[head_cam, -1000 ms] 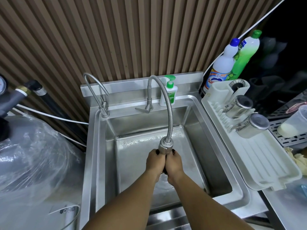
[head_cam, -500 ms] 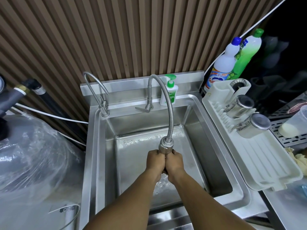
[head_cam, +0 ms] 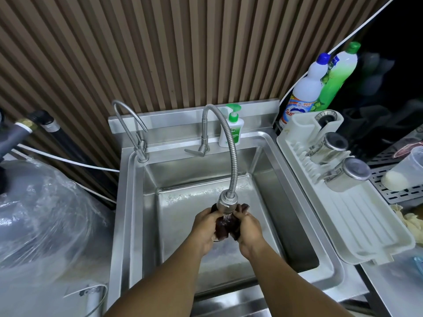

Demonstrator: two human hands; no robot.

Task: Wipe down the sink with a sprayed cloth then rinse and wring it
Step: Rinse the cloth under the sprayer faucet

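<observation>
Rinsing observed, head view. Left hand (head_cam: pixel 207 227) and right hand (head_cam: pixel 248 229) both clenched on dark cloth (head_cam: pixel 225 226), bunched between them over middle of sink (head_cam: pixel 295 197) basin. Flexible faucet head (head_cam: pixel 226 203) directly above cloth, water running onto it. Soap dispenser (head_cam: pixel 231 129) upright on back ledge. Drying rack (head_cam: pixel 357 225) beside right rim, two steel canisters (head_cam: pixel 338 159) lying on it.
</observation>
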